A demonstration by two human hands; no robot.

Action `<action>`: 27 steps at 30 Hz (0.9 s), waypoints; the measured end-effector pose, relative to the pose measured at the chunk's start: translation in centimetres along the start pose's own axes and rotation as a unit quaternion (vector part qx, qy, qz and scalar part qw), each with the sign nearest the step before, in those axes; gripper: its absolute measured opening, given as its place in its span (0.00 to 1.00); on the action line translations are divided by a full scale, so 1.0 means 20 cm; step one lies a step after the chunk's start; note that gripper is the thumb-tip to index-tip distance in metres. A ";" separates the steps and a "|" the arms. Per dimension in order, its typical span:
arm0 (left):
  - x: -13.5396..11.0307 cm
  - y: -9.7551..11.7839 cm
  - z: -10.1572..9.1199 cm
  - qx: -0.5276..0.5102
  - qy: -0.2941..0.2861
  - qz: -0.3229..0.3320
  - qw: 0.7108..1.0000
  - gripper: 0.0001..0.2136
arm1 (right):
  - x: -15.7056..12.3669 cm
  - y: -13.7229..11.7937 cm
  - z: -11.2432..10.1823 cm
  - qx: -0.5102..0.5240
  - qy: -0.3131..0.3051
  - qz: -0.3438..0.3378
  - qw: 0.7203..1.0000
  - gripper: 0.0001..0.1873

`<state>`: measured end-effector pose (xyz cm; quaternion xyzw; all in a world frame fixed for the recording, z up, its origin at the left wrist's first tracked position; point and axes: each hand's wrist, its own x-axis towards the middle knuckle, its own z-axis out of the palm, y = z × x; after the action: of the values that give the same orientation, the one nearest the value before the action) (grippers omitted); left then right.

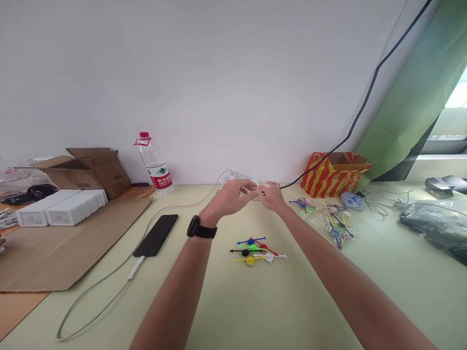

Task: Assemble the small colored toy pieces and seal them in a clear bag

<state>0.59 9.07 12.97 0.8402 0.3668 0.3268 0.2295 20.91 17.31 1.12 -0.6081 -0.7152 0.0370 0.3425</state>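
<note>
Both my arms reach forward over a pale green table (255,301). My left hand (233,197), with a black watch (202,227) on its wrist, meets my right hand (272,196) near the wall. The fingers of both are curled together around something small that I cannot make out, just in front of a white plug block (233,176). Below the hands lies a small heap of coloured plastic arrow-shaped pieces (257,249) in blue, green, red, black, yellow and white.
A black phone (156,235) on a white cable (109,277) lies at the left, beside brown cardboard (62,248), white boxes (62,207), an open carton (91,167) and a water bottle (155,165). A striped bag (333,175), plastic bags of coloured pieces (335,221) and a dark bag (438,223) sit right.
</note>
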 end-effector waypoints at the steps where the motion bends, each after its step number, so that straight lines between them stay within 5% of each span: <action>1: -0.01 -0.01 -0.01 -0.002 -0.003 -0.005 1.000 0.16 | 0.01 0.00 0.02 -0.008 0.000 0.006 1.000 0.21; 7: -0.04 -0.15 -0.07 0.038 0.015 -0.027 0.999 0.15 | 0.04 -0.01 0.00 -0.016 0.046 -0.024 0.999 0.16; 12: -0.03 -0.18 -0.11 0.039 0.095 -0.015 0.995 0.16 | 0.04 -0.13 -0.25 0.034 0.164 -0.061 0.984 0.19; 15: -0.03 -0.15 -0.10 0.010 0.131 -0.008 0.991 0.21 | 0.00 -0.21 -0.43 0.226 0.259 -0.086 0.935 0.14; 19: -0.04 -0.11 -0.09 -0.049 0.141 -0.014 0.989 0.25 | -0.10 -0.27 -0.60 0.372 0.037 -0.095 0.923 0.15; 22: -0.03 -0.10 -0.08 -0.084 0.086 -0.020 0.993 0.22 | -0.15 -0.27 -0.63 0.409 -0.114 -0.076 0.902 0.19; 27: -0.03 -0.14 -0.07 -0.140 -0.023 -0.050 0.989 0.19 | -0.16 -0.23 -0.60 0.391 -0.140 -0.043 0.909 0.19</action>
<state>-2.06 10.56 11.89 0.7874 0.3536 0.3439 0.3696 23.56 8.92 10.99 -0.3829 -0.7092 0.3838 0.4507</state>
